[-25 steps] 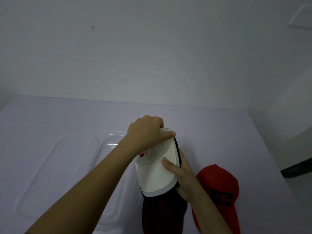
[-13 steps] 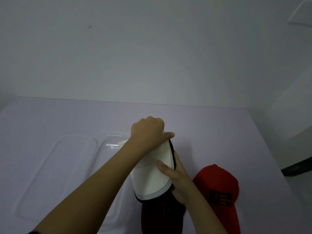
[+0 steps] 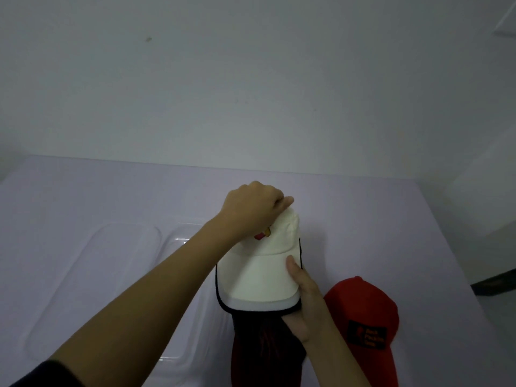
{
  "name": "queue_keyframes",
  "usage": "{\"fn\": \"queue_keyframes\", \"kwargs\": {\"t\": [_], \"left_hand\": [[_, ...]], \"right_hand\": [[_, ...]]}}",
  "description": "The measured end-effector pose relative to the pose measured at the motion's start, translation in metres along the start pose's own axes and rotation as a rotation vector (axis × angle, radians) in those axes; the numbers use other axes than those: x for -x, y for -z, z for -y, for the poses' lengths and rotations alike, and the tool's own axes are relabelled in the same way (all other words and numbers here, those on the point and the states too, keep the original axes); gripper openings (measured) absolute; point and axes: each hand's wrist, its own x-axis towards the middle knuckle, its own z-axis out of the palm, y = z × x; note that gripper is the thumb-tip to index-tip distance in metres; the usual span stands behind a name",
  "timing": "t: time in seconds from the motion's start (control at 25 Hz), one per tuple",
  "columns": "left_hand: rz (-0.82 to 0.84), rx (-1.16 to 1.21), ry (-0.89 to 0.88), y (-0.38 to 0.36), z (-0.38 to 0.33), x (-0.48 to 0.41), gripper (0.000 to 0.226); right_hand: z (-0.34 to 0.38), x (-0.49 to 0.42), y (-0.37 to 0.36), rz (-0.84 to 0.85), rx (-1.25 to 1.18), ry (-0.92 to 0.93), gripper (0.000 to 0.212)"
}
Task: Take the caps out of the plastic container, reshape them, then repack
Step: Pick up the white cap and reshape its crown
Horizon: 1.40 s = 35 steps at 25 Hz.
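Left hand [image 3: 252,209] pinches top of white cap [image 3: 259,275], pulling it round. Right hand [image 3: 303,303] grips brim to steady it. Red cap [image 3: 363,311] waits at 4 o'clock.

Matt cloth white cap [image 3: 262,275]; matt red cap [image 3: 363,308]; glossy clear plastic container [image 3: 178,356]; smooth matt desk [image 3: 363,219].

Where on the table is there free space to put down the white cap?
The widest bare patch is the far strip of the table, between the wall and both hands. Another lies right of the red cap, toward the table edge. The near centre is crowded: white cap, dark red cap, left hand, right hand. The clear container and lid fill the left.
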Motion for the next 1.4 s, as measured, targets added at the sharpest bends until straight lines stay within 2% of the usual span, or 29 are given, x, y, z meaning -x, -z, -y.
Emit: {"fn": "queue_keyframes", "kwargs": {"t": [0.08,0.16,0.24,0.32,0.4,0.48,0.56,0.6,0.68,0.72,0.76,0.84,0.92,1.08,1.16,1.28,1.4], "left_hand": [[-0.079,-0.018,0.105,0.003,0.004,-0.013,0.056],[-0.085,0.235,0.190,0.009,0.026,-0.022,0.064],[-0.017,0.529,0.105,0.005,0.046,-0.017,0.063],[0.004,0.493,-0.034,-0.011,0.046,-0.008,0.060],[-0.103,0.421,-0.045,-0.026,0.043,-0.012,0.060],[-0.338,0.463,0.132,-0.028,0.049,-0.023,0.054],[-0.490,0.670,0.478,-0.028,0.067,-0.027,0.040],[-0.431,0.834,0.667,-0.031,0.073,-0.023,0.038],[-0.043,1.171,0.920,-0.048,0.069,-0.004,0.048],[0.150,1.343,0.939,-0.059,0.061,0.006,0.049],[0.265,1.534,0.911,-0.071,0.055,0.012,0.047],[0.280,1.813,0.838,-0.096,0.051,0.017,0.040],[0.222,1.899,0.882,-0.120,0.059,0.011,0.041],[0.190,1.813,1.000,-0.159,0.071,0.001,0.037],[0.180,1.721,1.029,-0.170,0.073,0.001,0.037],[0.140,1.498,1.025,-0.184,0.074,0.002,0.039],[0.132,1.089,1.009,-0.191,0.070,0.002,0.044]], "right_hand": [[-0.001,-0.002,-0.003,-0.017,-0.030,0.014,0.072],[0.002,-0.006,-0.002,-0.040,-0.083,0.029,0.065],[0.009,-0.009,0.002,-0.040,-0.148,0.043,0.068],[0.013,-0.012,0.006,-0.029,-0.141,0.033,0.059],[0.014,-0.017,0.007,-0.044,-0.122,0.014,0.055],[0.018,-0.023,0.007,-0.061,-0.126,0.022,0.069],[0.026,-0.027,0.009,-0.087,-0.110,0.060,0.070],[0.031,-0.031,0.011,-0.103,-0.109,0.084,0.060],[0.039,-0.041,0.019,-0.156,-0.124,0.110,0.044],[0.041,-0.048,0.023,-0.176,-0.121,0.112,0.043],[0.042,-0.056,0.028,-0.189,-0.110,0.109,0.044],[0.042,-0.073,0.040,-0.206,-0.053,0.085,0.048],[0.040,-0.088,0.055,-0.248,0.014,0.048,0.051],[0.028,-0.113,0.089,-0.376,0.088,-0.042,0.059],[0.019,-0.120,0.105,-0.429,0.183,-0.057,0.055],[0.005,-0.127,0.119,-0.595,0.555,-0.033,0.040],[-0.001,-0.126,0.127,-0.729,0.910,0.059,0.032]]}}
